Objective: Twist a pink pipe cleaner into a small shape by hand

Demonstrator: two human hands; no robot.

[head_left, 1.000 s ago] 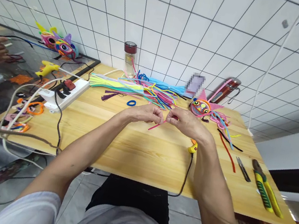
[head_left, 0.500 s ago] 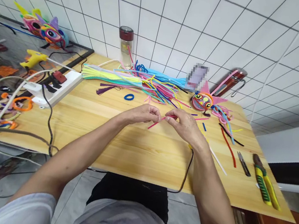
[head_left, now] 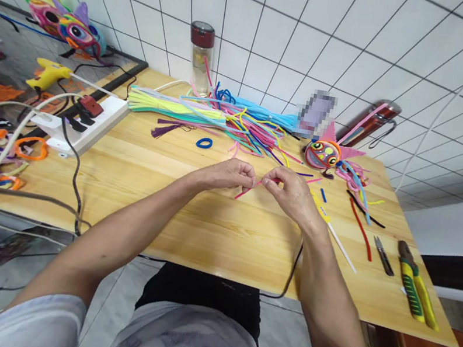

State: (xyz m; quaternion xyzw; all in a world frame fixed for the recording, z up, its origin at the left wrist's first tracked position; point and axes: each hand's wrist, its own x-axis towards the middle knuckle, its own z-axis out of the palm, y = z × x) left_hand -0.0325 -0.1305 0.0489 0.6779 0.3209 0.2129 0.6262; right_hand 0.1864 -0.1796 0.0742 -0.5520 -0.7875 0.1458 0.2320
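A thin pink pipe cleaner (head_left: pixel 243 194) runs between my two hands above the middle of the wooden table. My left hand (head_left: pixel 235 175) pinches it near one end, with a short tip sticking out below the fingers toward me. Close by on the right, my right hand (head_left: pixel 284 188) has thumb and fingers closed on the same pipe cleaner; the part inside that hand is hidden. Beyond my hands lies a heap of coloured pipe cleaners (head_left: pixel 180 108). A blue ring (head_left: pixel 204 143) rests just behind my left hand.
A decorated fish-like figure (head_left: pixel 322 154) sits at the back right. Snips (head_left: pixel 383 256) and yellow-green pliers (head_left: pixel 417 284) lie at the right. On the left are a white power strip (head_left: pixel 88 126), cables and a yellow glue gun (head_left: pixel 49 75). Two bottles (head_left: pixel 200 59) (head_left: pixel 373 125) stand by the wall.
The camera view has shifted slightly. My hands remain close together on the pink pipe cleaner, with a little more of a gap between them.
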